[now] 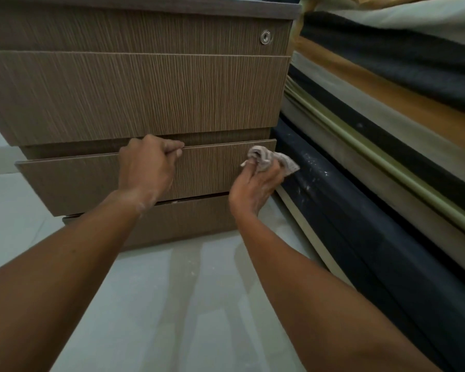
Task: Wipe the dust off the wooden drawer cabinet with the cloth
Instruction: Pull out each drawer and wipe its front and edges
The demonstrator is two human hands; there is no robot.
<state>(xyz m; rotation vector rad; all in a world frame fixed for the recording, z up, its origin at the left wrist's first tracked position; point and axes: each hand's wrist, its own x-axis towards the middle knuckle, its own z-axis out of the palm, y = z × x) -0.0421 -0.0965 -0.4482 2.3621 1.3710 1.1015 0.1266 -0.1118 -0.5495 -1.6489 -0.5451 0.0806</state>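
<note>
The wooden drawer cabinet (pixel 145 89) fills the upper left, brown with a fine vertical grain and a round metal lock (pixel 265 37) on its top drawer. Its lower drawer (pixel 73 183) stands slightly pulled out. My left hand (pixel 145 167) is closed over that drawer's top edge near the middle. My right hand (pixel 255 186) holds a crumpled pale grey cloth (pixel 277 159) against the drawer front's right end.
A stack of mattresses and folded bedding (pixel 387 116) in black, ochre and pale green presses close on the cabinet's right side. A dusty black base (pixel 346 210) runs along the floor there. Pale grey floor (pixel 159 304) lies below the cabinet.
</note>
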